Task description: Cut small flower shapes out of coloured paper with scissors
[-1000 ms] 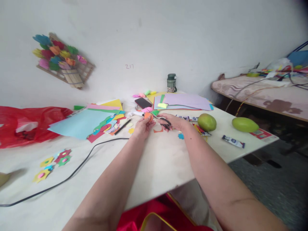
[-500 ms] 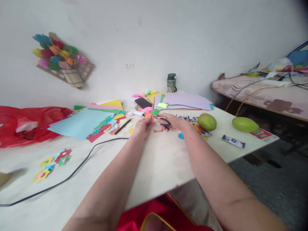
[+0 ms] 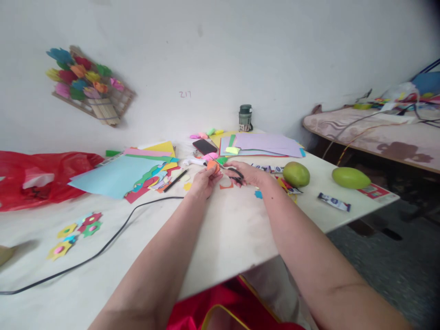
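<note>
Over the middle of the white table [image 3: 233, 229], my left hand [image 3: 203, 182] pinches a small orange paper piece [image 3: 212, 166] between thumb and fingers. My right hand [image 3: 250, 173] is closed around the dark handles of scissors [image 3: 236, 175]. Their thin blades reach left to the orange piece; whether they touch it I cannot make out. An orange paper scrap [image 3: 226, 186] lies on the table between my hands. Behind my left hand rests a white glue gun [image 3: 194, 162], partly hidden. A blue paper shape [image 3: 258, 195] sits beneath my right wrist.
Left of my hands are a black pen [image 3: 176, 180], paper scraps [image 3: 151, 181], a light blue sheet [image 3: 110, 176] and a black cable [image 3: 120, 231]. Paper flowers [image 3: 58, 250] lie front left. A phone [image 3: 204, 146] and flask [image 3: 245, 118] stand behind; two green fruits [image 3: 296, 174] are right.
Almost nothing differs. Both hands keep their places, with the orange paper and the scissors still held.
</note>
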A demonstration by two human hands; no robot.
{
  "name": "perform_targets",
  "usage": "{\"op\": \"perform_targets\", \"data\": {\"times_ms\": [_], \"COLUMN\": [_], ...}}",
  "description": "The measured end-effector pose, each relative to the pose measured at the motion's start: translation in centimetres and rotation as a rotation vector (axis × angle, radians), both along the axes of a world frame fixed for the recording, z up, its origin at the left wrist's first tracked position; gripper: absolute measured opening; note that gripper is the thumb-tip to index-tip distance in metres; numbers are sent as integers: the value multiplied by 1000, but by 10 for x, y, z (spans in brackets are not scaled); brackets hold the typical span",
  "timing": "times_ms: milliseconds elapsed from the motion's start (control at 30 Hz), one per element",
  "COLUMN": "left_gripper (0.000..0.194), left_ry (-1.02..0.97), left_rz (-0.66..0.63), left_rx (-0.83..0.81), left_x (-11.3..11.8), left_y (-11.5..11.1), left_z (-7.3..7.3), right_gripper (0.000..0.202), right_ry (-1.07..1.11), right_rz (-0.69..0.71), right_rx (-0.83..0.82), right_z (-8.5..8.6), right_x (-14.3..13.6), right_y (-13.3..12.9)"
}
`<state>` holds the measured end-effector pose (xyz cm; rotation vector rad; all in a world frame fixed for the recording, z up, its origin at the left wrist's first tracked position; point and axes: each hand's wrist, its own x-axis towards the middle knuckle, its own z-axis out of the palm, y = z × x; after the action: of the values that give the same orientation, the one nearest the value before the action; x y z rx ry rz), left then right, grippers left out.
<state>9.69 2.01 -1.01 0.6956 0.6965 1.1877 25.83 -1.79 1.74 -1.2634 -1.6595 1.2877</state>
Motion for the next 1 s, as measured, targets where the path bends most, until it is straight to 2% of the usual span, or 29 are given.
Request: {"op": "perform_targets", "data": {"times_ms": [600,833,1000], "left_gripper": [7,5,6], "left_ry": [1,-3,4], "left_rz": [-6,-7,6], "left_rx": [-9,-3,-11], "left_x": [-1,-1,-1], "left_y": [0,-1,-2], "left_z": [1,1,3], "right_gripper": [50,46,41], "right_ry": [-8,7,-14], "right_rz": [-11,-16,-33], "right_rx": [-12,-3,-9], "right_z": [1,-4,3], "right_x": [-2,2,1], "right_y": [-1,4,-3]}}
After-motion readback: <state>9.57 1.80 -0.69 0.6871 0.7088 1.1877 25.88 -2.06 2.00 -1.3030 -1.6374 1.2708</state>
